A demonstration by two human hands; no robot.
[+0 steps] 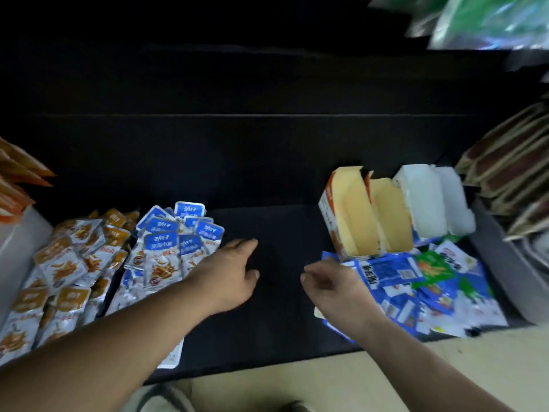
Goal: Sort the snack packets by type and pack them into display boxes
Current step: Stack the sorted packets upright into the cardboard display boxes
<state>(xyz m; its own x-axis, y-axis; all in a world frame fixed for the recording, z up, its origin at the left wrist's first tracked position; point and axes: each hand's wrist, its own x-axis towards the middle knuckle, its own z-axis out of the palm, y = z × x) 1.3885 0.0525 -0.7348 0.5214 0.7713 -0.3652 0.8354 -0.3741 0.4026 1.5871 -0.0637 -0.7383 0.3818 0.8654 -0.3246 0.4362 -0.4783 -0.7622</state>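
Both empty: left grip (234, 272) wide beside blue packets (175, 242) at nine o'clock, right grip (332, 289) loosely curled by mixed packets (430, 281) at three, boxes (371, 221) at two. Hasty scooping could mix types.

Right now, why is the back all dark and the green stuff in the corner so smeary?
Head view: light reaches only the front, so the shelf back is nearly black; head view, top right: the green bags are smeared by motion blur.
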